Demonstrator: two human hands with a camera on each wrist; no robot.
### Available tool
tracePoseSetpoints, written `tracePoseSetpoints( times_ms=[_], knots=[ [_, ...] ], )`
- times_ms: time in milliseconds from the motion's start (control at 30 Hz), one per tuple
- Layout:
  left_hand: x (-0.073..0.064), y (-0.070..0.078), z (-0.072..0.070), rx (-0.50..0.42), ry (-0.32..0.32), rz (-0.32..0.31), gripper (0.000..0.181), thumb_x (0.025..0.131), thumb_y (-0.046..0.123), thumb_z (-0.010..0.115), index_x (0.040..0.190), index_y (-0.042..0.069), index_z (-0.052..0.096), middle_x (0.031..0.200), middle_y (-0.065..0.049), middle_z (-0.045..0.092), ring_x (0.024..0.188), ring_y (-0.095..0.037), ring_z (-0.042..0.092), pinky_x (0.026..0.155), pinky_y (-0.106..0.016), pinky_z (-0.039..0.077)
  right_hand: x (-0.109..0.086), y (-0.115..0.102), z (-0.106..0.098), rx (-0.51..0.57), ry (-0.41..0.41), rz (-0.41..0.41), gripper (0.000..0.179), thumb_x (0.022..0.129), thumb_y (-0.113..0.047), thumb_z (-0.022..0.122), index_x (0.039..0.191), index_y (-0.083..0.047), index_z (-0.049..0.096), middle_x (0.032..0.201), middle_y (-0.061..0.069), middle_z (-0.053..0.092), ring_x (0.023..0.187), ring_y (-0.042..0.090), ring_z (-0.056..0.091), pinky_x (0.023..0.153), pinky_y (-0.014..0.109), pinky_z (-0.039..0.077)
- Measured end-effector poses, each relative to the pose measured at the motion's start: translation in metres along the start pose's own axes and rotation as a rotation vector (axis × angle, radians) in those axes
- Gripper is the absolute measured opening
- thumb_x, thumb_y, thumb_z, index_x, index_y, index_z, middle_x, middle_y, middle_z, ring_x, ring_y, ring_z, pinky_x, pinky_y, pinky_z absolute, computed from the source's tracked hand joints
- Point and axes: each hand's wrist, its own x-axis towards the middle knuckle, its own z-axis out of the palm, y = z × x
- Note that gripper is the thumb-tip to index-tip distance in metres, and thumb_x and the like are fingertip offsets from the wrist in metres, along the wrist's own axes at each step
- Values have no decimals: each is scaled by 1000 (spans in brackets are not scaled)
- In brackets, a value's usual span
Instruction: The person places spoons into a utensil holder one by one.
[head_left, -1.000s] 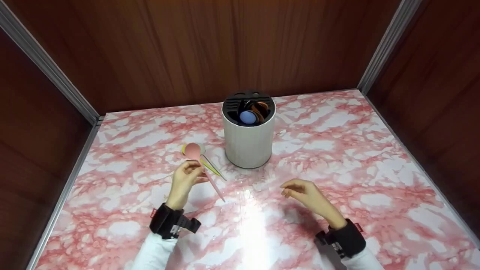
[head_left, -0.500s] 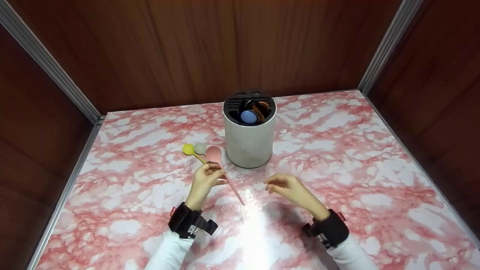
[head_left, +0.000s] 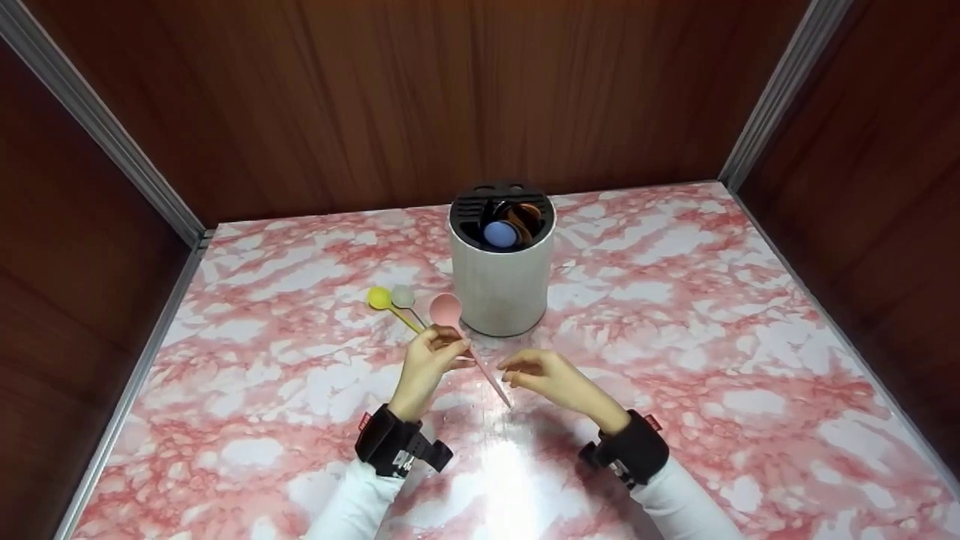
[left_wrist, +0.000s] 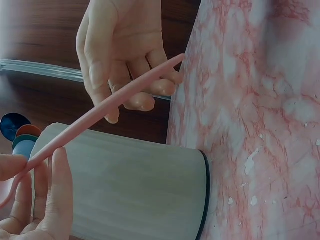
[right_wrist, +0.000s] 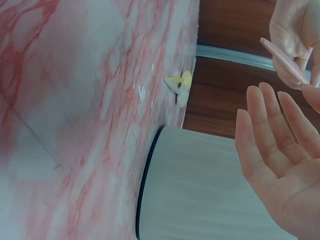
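Observation:
A pink spoon [head_left: 445, 309] is pinched between the thumb and fingers of my left hand [head_left: 427, 365], just below its round bowl. Its tapered handle [left_wrist: 100, 111] slants down toward my right hand [head_left: 551, 380]. That right hand holds nothing; in the right wrist view its fingers [right_wrist: 272, 130] are spread and loosely extended, close to the handle. Behind the left hand, a yellow spoon [head_left: 379, 298] and a pale grey-green spoon [head_left: 403, 296] lie on the table, their handle ends hidden by the hand.
A white cylindrical utensil holder [head_left: 501, 292] with a black slotted top stands behind the hands. Inside it are a blue round-headed utensil [head_left: 499, 234] and several dark and orange ones. The pink marbled table [head_left: 712, 315] is walled by brown wood panels [head_left: 375, 105] with metal edges.
The left hand has moved right with the pink spoon, uncovering the heads of the yellow and grey-green spoons. The right hand has moved left, up to the pink spoon's handle.

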Motion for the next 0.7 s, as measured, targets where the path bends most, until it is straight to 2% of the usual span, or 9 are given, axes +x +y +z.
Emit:
tracePoseSetpoints(
  times_ms=[133, 333, 567, 700],
  knots=[
    [-1, -1, 1, 11, -32, 14, 12, 88, -8, 57, 99, -12, 54, 86, -8, 60, 76, -16, 64, 74, -34, 57, 2, -3, 2, -20, -5, -14, 26, 94, -4, 58, 112, 14, 62, 108, 27, 64, 100, 38, 64, 89, 38, 52],
    [-2, -2, 4, 11, -69, 28, 10, 88, -9, 57, 98, -9, 56, 86, -6, 61, 78, -15, 64, 80, -42, 56, 4, -4, 5, -49, -7, -9, 25, 93, -5, 59, 110, 13, 64, 104, 22, 67, 100, 34, 65, 91, 38, 51],
    [-2, -3, 7, 64, -96, 25, 10, 88, -7, 59, 97, -9, 56, 87, -6, 61, 80, -14, 63, 76, -31, 56, 5, -5, 6, 3, -26, -23, 25, 95, -4, 58, 110, 16, 62, 103, 29, 65, 95, 33, 65, 87, 33, 52],
    [-2, -3, 7, 127, -110, 40, 10, 88, -6, 60, 97, -8, 58, 85, -3, 62, 80, -13, 62, 74, -30, 56, 6, -5, 6, -7, -22, -43, 23, 94, -2, 59, 109, 16, 62, 103, 29, 64, 95, 35, 65, 86, 33, 53]
  ],
)
